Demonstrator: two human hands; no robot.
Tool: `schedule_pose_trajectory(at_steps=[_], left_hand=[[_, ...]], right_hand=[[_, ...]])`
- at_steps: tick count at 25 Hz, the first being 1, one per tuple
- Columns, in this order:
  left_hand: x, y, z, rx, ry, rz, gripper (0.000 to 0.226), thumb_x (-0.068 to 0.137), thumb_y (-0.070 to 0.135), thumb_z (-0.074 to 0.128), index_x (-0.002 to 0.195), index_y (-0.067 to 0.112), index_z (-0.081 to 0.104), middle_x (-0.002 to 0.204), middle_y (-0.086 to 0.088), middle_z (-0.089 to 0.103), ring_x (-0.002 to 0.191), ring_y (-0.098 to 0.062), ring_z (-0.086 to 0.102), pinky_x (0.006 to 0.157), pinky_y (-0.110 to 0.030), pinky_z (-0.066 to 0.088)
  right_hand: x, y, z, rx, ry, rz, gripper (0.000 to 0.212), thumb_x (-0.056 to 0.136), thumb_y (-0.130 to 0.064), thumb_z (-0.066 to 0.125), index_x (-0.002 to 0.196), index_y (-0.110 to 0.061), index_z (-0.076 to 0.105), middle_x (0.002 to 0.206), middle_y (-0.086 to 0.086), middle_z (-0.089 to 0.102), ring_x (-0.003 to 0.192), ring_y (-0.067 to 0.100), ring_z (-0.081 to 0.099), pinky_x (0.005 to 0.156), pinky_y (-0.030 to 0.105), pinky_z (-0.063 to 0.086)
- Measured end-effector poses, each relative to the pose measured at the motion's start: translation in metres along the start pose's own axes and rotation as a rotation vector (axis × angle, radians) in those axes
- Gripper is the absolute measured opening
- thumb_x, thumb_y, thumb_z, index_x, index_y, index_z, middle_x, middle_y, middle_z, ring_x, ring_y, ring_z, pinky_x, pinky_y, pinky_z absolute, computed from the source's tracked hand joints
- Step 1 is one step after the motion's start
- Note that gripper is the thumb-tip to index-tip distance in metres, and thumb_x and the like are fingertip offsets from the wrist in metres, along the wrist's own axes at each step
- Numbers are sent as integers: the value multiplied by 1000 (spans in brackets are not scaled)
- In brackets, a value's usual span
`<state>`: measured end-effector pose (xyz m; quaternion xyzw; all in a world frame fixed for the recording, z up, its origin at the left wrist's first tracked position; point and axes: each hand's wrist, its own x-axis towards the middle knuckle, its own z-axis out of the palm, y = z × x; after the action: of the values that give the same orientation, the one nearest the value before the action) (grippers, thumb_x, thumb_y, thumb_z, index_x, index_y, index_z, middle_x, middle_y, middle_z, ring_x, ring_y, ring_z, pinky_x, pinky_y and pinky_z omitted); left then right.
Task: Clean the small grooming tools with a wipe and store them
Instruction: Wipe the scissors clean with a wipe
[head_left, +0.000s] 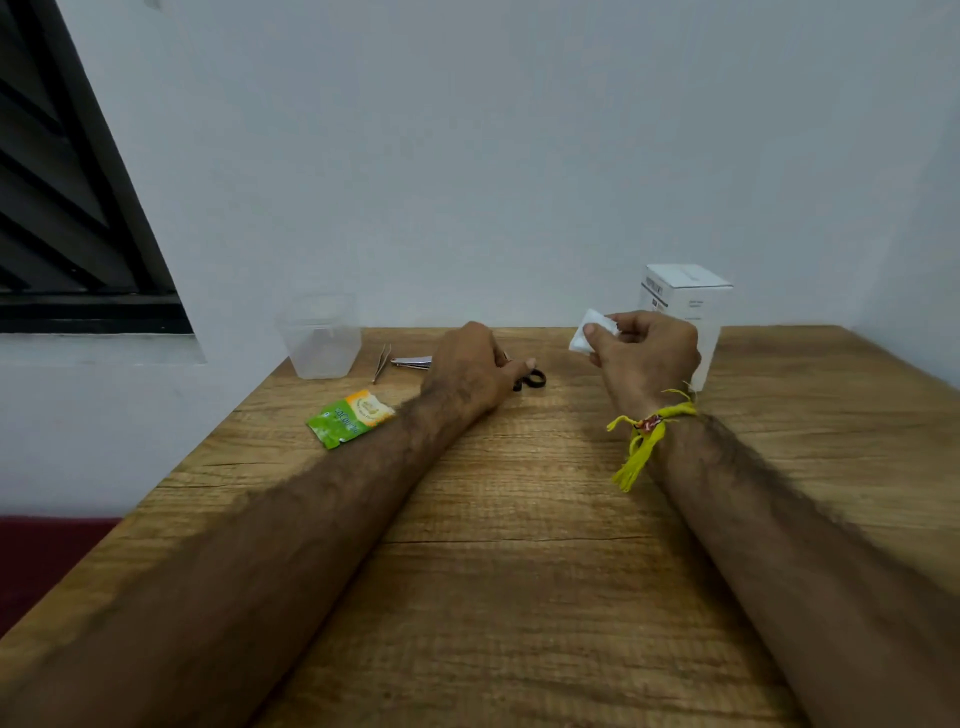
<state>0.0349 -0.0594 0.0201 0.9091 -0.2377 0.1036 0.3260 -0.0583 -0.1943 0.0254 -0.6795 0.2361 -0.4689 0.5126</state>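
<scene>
My right hand pinches a folded white wipe between thumb and fingers, raised above the wooden table. My left hand is curled down over small scissors; only their black handle loops show beside the thumb, and the fingers and blades are hidden. Left of that hand lie a metal nail clipper and thin tweezers, flat on the table. A clear plastic cup stands upright at the back left, near the tweezers.
A torn green and orange sachet lies by my left forearm. A white cardboard box stands at the back right, behind my right hand. The table meets the wall at the back; its left edge drops off near the sachet.
</scene>
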Motion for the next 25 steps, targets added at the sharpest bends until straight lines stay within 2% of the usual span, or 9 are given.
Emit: schedule_pose_trajectory(at_steps=[3, 6, 8, 10, 12, 14, 19, 22, 25], left_hand=[[2, 16, 4, 121, -69, -27, 48, 73, 53, 81, 84, 8, 69, 85, -6, 73, 88, -24, 68, 78, -36, 58], [2, 29, 0, 123, -138, -90, 50, 72, 42, 87, 95, 6, 61, 98, -9, 70, 96, -25, 66, 74, -31, 51], [4, 28, -2, 23, -210, -169, 51, 68, 39, 90, 93, 4, 63, 95, -8, 72, 91, -22, 67, 66, -29, 47], [4, 23, -2, -29, -238, -218, 58, 63, 39, 93, 98, 2, 66, 97, -9, 73, 93, -23, 68, 64, -30, 47], [1, 22, -1, -51, -259, -245, 63, 60, 38, 94, 105, 2, 66, 101, -9, 72, 97, -24, 68, 72, -33, 53], [-2, 21, 0, -53, -303, -260, 65, 62, 39, 93, 108, 3, 66, 105, -9, 72, 99, -25, 68, 84, -36, 57], [-10, 33, -6, 85, -343, -228, 59, 75, 42, 84, 115, 5, 63, 113, -9, 68, 107, -24, 64, 91, -37, 55], [-12, 36, -9, 1, -369, -201, 49, 74, 38, 86, 107, 5, 71, 106, -9, 73, 103, -25, 68, 91, -39, 56], [-16, 35, -15, -253, -325, -188, 16, 73, 21, 88, 72, 11, 75, 69, -2, 72, 73, -18, 69, 72, -34, 61]], right_hand=[[3, 3, -1, 37, 12, 35, 28, 70, -28, 84, 55, -32, 61, 62, -6, 66, 71, 26, 72, 72, 48, 61], [9, 9, -2, 136, -27, 115, 19, 64, -33, 83, 54, -31, 67, 66, -5, 70, 74, 23, 73, 74, 46, 61], [12, 9, -1, 194, -50, 160, 16, 66, -26, 85, 64, -26, 69, 75, 0, 73, 77, 22, 74, 74, 42, 62], [14, 7, -3, 289, -70, 219, 14, 75, -11, 84, 74, -17, 71, 79, 4, 72, 79, 22, 72, 72, 35, 61], [15, 2, -6, 380, -87, 277, 13, 79, -3, 80, 76, -9, 69, 81, 7, 70, 79, 22, 71, 70, 30, 59], [13, -2, -7, 434, -99, 320, 15, 80, -1, 79, 73, -9, 68, 81, 9, 69, 79, 23, 69, 70, 31, 59], [10, -6, -9, 424, -151, 331, 12, 85, -2, 75, 79, -7, 65, 81, 11, 69, 73, 23, 70, 55, 28, 59], [11, -10, -9, 434, -122, 311, 12, 83, 2, 75, 80, -4, 65, 86, 15, 69, 74, 25, 71, 57, 25, 58], [12, -14, -9, 396, -100, 323, 13, 81, 9, 74, 90, 3, 67, 83, 12, 67, 77, 27, 70, 65, 31, 60]])
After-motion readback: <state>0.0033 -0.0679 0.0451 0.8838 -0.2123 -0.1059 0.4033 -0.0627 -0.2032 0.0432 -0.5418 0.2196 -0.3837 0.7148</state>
